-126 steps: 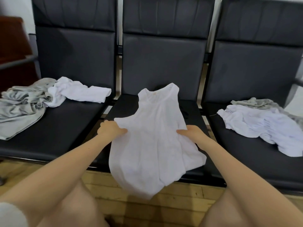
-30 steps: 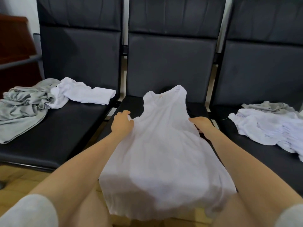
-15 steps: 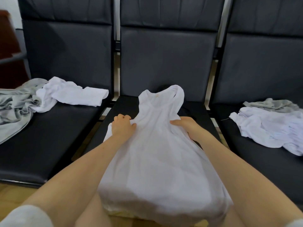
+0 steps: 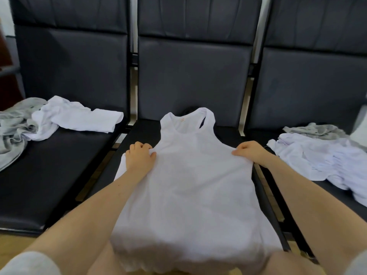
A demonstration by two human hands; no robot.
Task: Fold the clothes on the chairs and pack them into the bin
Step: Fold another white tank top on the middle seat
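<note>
A white tank top (image 4: 190,187) lies spread front-up on the middle black chair seat (image 4: 143,128), neck toward the backrest, its hem hanging over the seat's front edge onto my lap. My left hand (image 4: 139,157) grips the cloth at the left armhole with curled fingers. My right hand (image 4: 251,152) pinches the right armhole edge. No bin is in view.
On the left chair (image 4: 59,165) lie a crumpled white garment (image 4: 79,121) and a grey one (image 4: 12,128). The right chair (image 4: 337,199) holds a white garment (image 4: 321,161) with a grey one (image 4: 315,131) behind it. Wooden floor shows below the seats.
My hands have pulled apart, stretching the tank top wider and flatter across the middle seat. Earlier it hung lifted off the seat; now it rests on it.
</note>
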